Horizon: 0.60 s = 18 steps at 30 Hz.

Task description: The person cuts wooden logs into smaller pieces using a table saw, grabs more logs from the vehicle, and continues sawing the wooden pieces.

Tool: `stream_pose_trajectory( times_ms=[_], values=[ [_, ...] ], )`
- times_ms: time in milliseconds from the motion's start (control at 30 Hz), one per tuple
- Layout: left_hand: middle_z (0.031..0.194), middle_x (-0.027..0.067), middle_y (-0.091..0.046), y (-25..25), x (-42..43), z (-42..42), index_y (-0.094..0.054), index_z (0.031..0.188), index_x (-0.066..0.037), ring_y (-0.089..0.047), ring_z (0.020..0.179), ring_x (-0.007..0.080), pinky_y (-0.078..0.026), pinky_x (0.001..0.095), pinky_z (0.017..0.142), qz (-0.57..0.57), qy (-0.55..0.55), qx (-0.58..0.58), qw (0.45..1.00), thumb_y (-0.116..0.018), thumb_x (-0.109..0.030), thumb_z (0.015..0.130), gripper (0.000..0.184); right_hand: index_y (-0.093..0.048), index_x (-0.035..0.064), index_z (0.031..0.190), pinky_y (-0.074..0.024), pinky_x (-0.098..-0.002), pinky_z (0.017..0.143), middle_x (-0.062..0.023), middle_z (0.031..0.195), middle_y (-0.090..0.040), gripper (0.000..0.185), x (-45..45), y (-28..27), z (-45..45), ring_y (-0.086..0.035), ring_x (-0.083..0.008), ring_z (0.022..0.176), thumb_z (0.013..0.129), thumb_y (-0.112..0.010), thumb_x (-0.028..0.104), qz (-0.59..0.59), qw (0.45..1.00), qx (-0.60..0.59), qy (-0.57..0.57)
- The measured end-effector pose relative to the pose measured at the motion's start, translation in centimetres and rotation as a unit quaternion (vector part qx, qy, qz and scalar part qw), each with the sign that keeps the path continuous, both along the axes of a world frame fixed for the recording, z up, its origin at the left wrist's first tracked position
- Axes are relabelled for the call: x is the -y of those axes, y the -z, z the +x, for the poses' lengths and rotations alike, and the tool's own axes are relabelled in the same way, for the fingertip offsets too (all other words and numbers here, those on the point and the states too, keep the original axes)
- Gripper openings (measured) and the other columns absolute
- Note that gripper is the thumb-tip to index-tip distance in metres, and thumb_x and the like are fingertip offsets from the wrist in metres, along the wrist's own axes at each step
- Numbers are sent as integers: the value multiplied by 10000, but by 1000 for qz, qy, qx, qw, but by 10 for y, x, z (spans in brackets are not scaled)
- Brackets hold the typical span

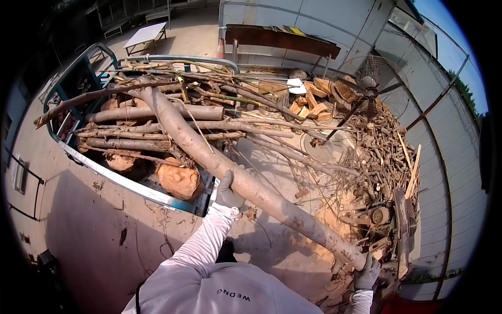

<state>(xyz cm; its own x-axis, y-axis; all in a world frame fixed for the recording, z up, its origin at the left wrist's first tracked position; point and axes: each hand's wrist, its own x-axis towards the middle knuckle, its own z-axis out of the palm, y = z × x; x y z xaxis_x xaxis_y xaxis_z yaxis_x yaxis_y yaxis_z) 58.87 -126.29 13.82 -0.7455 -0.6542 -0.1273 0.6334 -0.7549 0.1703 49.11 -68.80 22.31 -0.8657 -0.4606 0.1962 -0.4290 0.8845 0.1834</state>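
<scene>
A long, thick, smooth-barked log (251, 186) runs aslant from the wood pile down to the lower right. Its upper end lies across other branches. My left hand (228, 194), in a grey glove, grips the near side of the log around its middle, with some fingers hidden beneath. At the lower end, my right hand (367, 275), gloved too, holds the log close to its tip. Under its upper part are cut branches (130, 145) and a chunky split log (179, 179), loaded on a cart with a blue-and-silver bed (123, 183).
A caged fan (369, 86) stands at the back right beside split firewood (315, 102). Below it, short cut sticks (384, 144) are heaped along the metal wall (460, 178). A saw-like machine (379, 214) sits near my right hand. Thin branches (298, 157) litter the ground.
</scene>
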Motion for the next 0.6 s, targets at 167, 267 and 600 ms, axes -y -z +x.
stream_pose_trajectory(
  times_ms=[167,267,600],
  values=[
    [1168,113,-661,-29,-67,8,-577,1272,-89,-635,1105,311,-490,515,1039,-81,-5,-54,995,-746,-397,873,532,-490,70,1391,-362,-532,1072,-214,1207,-550,888,-74,44,65,-493,-420,1196,592,-850,214,-83,994,50,52],
    [1181,109,-656,-42,-130,20,-569,1278,-71,-633,1107,311,-499,495,1034,-114,38,-69,990,-733,-422,872,561,-451,71,1432,-348,-548,1082,-225,1253,-537,897,-144,87,108,-486,-430,1218,631,-828,220,-124,989,51,61],
    [1277,94,-602,-122,-385,-24,-444,1421,-85,-617,1176,286,-495,468,1049,-320,180,-117,923,-831,-234,758,782,-351,10,1499,-382,-455,1110,-240,1427,-468,837,-272,-63,187,-463,-410,1315,790,-785,102,-283,946,-92,129]
  ],
)
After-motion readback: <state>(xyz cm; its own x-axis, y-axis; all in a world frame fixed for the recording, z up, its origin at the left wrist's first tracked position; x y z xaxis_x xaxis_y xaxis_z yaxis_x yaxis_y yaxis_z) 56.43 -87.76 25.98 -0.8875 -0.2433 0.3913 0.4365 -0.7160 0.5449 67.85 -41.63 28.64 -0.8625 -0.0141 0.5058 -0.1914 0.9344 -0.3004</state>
